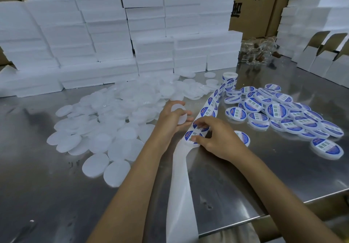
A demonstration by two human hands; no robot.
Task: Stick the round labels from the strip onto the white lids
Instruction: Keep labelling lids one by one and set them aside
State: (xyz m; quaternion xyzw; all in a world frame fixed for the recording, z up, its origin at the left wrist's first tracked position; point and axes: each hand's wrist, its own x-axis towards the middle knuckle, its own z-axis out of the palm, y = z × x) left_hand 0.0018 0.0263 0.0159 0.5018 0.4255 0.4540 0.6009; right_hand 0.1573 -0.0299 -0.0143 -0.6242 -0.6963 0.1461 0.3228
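Head cam view, looking down at my steel surface (245,182). My left hand (172,117) has its grip curled round a couple of plain white lids (179,113), held up just above the surface, right next to the strip (204,119). My right hand (217,137) is on the strip itself: thumb and fingertips (203,123) pinching at one round blue-and-white label (198,126), with the thumb pressing the strip edge a bit nearer to me. Can't tell if the label is lifted off the backing, my fingers cover it.

The strip runs from the roll (229,78), which stands far and a bit right of centre, down toward me between my hands. Past my right thumb it's just bare white backing (179,195) that trails off the near edge of the surface.

Left of my hands there's a big loose pile of unlabeled lids (105,129), overlapping each other and spreading from near-left up to the far middle. Right of the strip sits the heap of labeled lids (279,114), blue print facing up mostly, a few tilted on each other. One labeled lid (242,137) lies just behind my right hand, and another (326,149) sits apart near the right edge.

Far side is stacked with white foam blocks (113,40), brown cartons (255,2) behind them, and some clear jars (258,51) at the far right.
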